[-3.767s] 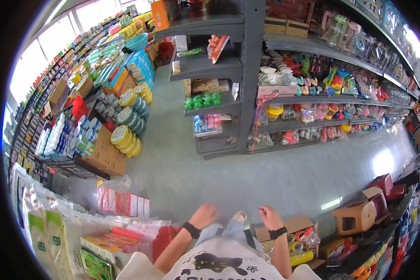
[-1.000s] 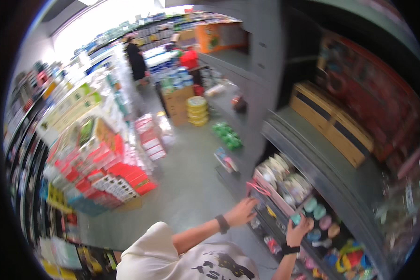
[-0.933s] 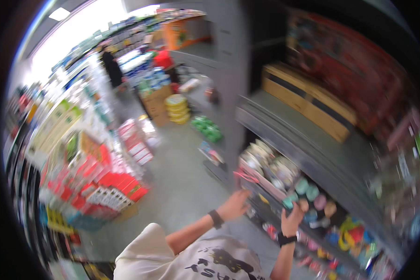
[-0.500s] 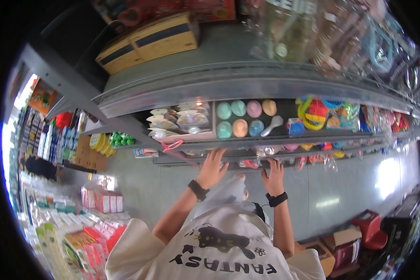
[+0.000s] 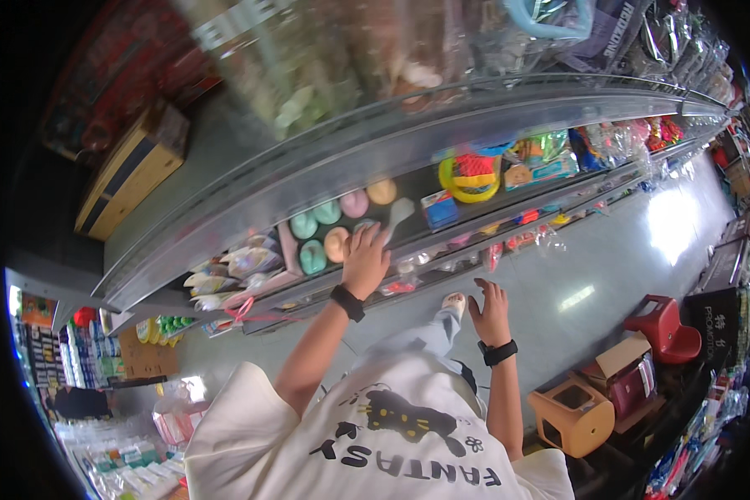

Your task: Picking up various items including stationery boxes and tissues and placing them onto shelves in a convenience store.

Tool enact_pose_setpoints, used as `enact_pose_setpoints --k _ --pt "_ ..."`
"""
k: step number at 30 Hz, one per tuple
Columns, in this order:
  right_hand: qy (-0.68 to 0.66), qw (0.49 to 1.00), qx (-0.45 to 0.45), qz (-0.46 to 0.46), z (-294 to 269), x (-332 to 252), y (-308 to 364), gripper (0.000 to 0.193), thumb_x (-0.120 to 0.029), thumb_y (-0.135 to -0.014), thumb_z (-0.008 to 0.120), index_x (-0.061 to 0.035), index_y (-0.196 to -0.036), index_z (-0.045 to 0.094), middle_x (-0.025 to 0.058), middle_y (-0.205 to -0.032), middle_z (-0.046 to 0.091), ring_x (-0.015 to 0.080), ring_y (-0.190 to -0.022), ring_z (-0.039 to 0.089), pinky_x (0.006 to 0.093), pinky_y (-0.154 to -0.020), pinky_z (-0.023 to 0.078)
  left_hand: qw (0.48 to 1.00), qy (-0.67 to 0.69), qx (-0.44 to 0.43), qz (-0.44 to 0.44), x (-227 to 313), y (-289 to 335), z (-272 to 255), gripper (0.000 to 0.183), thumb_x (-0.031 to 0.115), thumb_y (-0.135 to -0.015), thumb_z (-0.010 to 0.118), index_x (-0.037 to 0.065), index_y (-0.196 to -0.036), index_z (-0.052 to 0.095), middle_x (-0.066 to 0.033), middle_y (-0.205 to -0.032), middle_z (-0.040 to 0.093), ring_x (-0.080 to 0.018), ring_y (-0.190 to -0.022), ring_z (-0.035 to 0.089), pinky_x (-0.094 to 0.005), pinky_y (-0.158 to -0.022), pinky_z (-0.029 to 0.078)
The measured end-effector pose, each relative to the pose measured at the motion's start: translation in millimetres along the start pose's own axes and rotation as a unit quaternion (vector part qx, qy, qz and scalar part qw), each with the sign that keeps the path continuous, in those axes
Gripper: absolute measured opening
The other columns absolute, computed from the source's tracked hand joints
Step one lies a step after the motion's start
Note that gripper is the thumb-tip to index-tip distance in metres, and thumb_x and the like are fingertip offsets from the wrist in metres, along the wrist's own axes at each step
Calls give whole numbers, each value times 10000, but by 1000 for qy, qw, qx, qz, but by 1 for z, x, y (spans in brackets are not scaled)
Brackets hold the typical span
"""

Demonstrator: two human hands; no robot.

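My left hand (image 5: 366, 262) reaches onto the shelf with its fingers stretched out. It partly covers a blue rounded item (image 5: 365, 225); whether the fingertips touch it I cannot tell. Around it are pastel rounded items of the same kind: a peach one (image 5: 336, 245), a pink one (image 5: 354, 203), an orange one (image 5: 382, 192) and several mint green ones (image 5: 312, 257). A pale grey spoon-shaped thing (image 5: 401, 214) lies just right of the fingers. My right hand (image 5: 489, 312) hangs in the air in front of the shelf, fingers apart, holding nothing.
A clear rail (image 5: 325, 167) edges the shelf above. Packets (image 5: 246, 262) stand left of the rounded items; a blue box (image 5: 439, 210) and a yellow-rimmed net toy (image 5: 470, 177) lie right. On the floor are an orange stool (image 5: 573, 414), a carton and a red chair (image 5: 662, 329).
My left hand has moved up from the shelf's front edge onto the rounded items. My right hand has come away from the lower shelf. The view has turned and shifted right.
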State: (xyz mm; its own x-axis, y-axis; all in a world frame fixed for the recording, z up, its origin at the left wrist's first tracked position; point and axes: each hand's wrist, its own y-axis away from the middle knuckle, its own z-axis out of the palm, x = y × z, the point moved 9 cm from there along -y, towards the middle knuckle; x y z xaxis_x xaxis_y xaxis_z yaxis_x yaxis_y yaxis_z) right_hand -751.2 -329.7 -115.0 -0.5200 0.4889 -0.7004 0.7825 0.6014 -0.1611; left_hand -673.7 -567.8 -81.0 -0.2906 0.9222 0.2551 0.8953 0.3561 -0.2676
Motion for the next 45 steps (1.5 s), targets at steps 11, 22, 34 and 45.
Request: enact_pose_setpoints --k 11,22,34,45 --pt "27 1000 -4 13 -76 43 -69 353 -120 -774 582 -86 -1114 495 115 -1009 534 324 -949 475 407 -810 385 994 79 -68 -40 54 -84 55 703 172 -684 706 108 -1292 359 -103 -1276 412 -327 -1118 430 -418 -927 376" --pt "7 998 -65 -4 -73 68 -93 307 -125 -777 576 -68 -1073 513 109 -1004 548 315 -931 499 403 -796 399 982 162 -55 -80 53 -97 44 482 59 -579 739 75 -1020 545 -81 -1064 533 -301 -1022 496 -382 -833 419" --pt "-60 997 -47 31 -86 106 -88 280 -135 -771 578 -65 -1033 510 132 -944 558 335 -897 530 408 -781 421 988 141 -62 30 151 -105 42 852 141 -619 746 86 -1336 289 -176 -1387 251 -372 -1263 261 -475 -1037 214" --pt "-58 997 -20 55 -177 198 -98 297 -106 -752 573 -53 -1042 532 158 -935 575 331 -880 549 396 -765 447 950 229 -156 144 322 -132 113 772 201 -687 709 92 -1332 299 -161 -1402 222 -368 -1287 209 -483 -1048 182"
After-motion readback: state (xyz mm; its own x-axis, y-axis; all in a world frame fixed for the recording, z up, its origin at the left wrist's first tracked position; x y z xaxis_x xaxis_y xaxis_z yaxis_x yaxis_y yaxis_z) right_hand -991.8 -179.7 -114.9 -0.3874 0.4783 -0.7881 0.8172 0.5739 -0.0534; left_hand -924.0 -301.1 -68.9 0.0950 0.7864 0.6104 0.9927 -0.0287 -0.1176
